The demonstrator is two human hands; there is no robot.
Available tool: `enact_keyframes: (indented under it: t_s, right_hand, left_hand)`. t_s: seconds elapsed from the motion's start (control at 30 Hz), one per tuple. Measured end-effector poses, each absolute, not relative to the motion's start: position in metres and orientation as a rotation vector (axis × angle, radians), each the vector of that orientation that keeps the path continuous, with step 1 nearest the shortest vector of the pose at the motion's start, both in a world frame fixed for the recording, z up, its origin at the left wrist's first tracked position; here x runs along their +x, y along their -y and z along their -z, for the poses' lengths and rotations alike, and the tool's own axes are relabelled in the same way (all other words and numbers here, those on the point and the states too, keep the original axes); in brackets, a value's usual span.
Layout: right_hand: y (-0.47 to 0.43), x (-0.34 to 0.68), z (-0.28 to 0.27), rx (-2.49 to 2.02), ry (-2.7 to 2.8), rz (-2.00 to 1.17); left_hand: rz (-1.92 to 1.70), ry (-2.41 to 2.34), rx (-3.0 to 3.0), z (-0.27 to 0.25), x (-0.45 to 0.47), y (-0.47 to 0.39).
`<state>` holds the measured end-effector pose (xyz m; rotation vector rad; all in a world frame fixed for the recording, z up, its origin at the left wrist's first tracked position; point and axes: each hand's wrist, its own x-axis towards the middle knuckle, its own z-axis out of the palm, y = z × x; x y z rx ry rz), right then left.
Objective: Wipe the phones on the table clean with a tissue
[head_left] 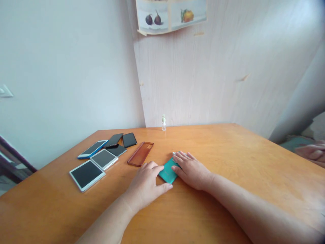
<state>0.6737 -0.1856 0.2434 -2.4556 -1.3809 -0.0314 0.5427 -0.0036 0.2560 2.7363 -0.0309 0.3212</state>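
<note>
A turquoise phone (168, 172) lies on the table with its glossy back up. My left hand (148, 181) is at its near left corner, thumb and fingers set around the edges. Across the far right part of the phone rests my right hand (191, 169), its fingers stretched flat and its thumb apart on the back. Under the right fingertips a bit of something white (174, 154) shows; most of it is covered, and I cannot tell its kind. A clear reddish-brown phone case (141, 154) lies just beyond my left hand.
To the left lie a white tablet (86, 174), a white-framed device (104, 158), a blue-edged tablet (93, 149) and several dark phones (129, 139). A small spray bottle (164, 122) stands at the wooden table's (218, 142) back edge. Another person's hand (311, 150) shows at far right.
</note>
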Motion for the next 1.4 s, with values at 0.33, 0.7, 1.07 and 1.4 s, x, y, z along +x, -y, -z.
enact_keyframes:
  t_s: [0.33,0.7,1.07,1.4]
  right_hand:
    - [0.187,0.690,-0.234,-2.456,1.333,0.014]
    - [0.188,0.689,-0.236,-2.468,1.382,-0.038]
    - [0.184,0.654,-0.254,-2.289,1.688,-0.178]
    - [0.191,0.643,-0.252,-2.280,1.711,-0.188]
  left_hand:
    - [-0.344,-0.011,2.764,-0.255,0.544,0.007]
    - [-0.404,-0.023,2.718,-0.250,0.544,0.009]
    - [-0.495,-0.141,2.575,-0.237,0.547,0.011]
    - [-0.441,-0.122,2.602,-0.241,0.545,0.012]
